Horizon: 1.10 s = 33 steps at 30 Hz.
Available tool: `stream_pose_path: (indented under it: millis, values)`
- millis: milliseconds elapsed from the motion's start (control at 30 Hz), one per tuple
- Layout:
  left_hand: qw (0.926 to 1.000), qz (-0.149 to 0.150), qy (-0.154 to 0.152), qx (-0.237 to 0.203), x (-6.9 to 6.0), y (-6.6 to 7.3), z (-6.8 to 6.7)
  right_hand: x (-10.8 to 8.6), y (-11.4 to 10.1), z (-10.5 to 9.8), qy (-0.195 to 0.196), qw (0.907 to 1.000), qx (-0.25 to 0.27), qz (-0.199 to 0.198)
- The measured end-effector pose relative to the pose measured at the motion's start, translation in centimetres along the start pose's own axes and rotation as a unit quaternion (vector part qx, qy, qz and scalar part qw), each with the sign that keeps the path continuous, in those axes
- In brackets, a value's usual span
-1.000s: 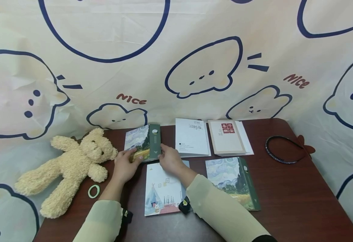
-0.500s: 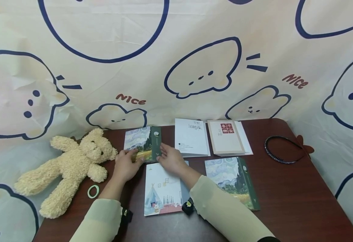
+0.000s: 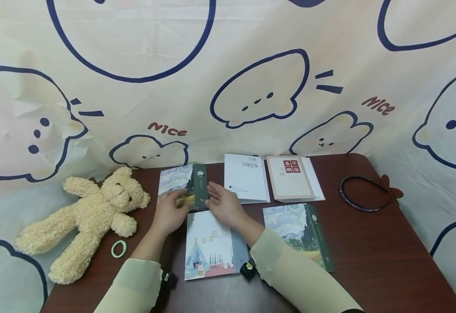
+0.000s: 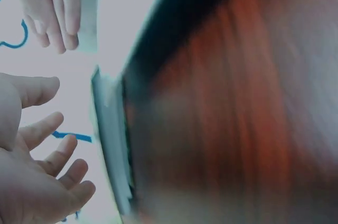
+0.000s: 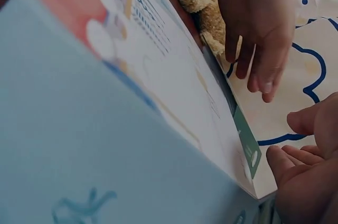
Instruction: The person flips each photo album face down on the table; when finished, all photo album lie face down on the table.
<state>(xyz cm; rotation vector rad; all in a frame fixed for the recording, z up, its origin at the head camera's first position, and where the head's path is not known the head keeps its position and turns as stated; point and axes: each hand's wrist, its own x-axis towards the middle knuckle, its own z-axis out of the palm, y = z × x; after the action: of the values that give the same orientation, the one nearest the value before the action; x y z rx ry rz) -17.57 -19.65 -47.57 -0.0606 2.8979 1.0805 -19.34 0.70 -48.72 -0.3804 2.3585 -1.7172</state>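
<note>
A notebook with a painted landscape and green spine (image 3: 175,177) lies at the back left of the table. Over its lower left part hovers my left hand (image 3: 171,211), its fingers loose and spread. My right hand (image 3: 226,206) is just beside the spine, palm turned toward the notebook and fingers loosely extended. In the right wrist view, my left hand (image 5: 261,26) and right hand (image 5: 317,166) face each other, apart, holding nothing. Nearer to me lies a white notebook with a tent drawing (image 3: 211,254), partly under my right wrist.
A white notebook (image 3: 245,176) and a beige one with red characters (image 3: 292,184) stand at the back. Another painted notebook (image 3: 286,221) lies to the right, partly behind my sleeve. A teddy bear (image 3: 91,217), green ring (image 3: 118,249) and headband (image 3: 364,210) flank them.
The painted notebook has been nudged slightly toward me and squared up. Both hands have let go of its edges and loosened their fingers.
</note>
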Motion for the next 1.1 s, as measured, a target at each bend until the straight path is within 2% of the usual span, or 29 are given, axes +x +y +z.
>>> stream_pose_path:
  millis: [200, 300, 433, 667, 867, 1100]
  values:
    - [0.9975, 0.005, -0.013, -0.07, -0.3, 2.4, 0.2, -0.6, -0.2, -1.3, 0.009, 0.9999, -0.007, -0.01]
    - [0.9958, 0.002, -0.019, -0.089, -0.5, 3.3, 0.4, -1.0, -0.4, -2.0, 0.009, 0.9997, -0.018, -0.012]
    - [0.994, 0.014, -0.02, -0.107, -0.5, 4.2, 0.9, -1.4, -0.5, -3.0, 0.01, 0.9995, -0.028, -0.014]
    - [0.9911, 0.016, -0.028, -0.129, -0.5, 5.2, 2.1, -1.9, 0.0, -4.5, 0.029, 0.999, -0.031, -0.011]
    - [0.9916, 0.005, -0.029, -0.126, -0.3, 5.6, 3.1, -2.2, 0.8, -5.7, 0.063, 0.9948, -0.08, -0.003]
    - [0.9869, -0.007, -0.047, -0.154, 0.1, 6.2, 4.0, -2.5, 1.6, -7.1, 0.084, 0.9889, -0.12, 0.019]
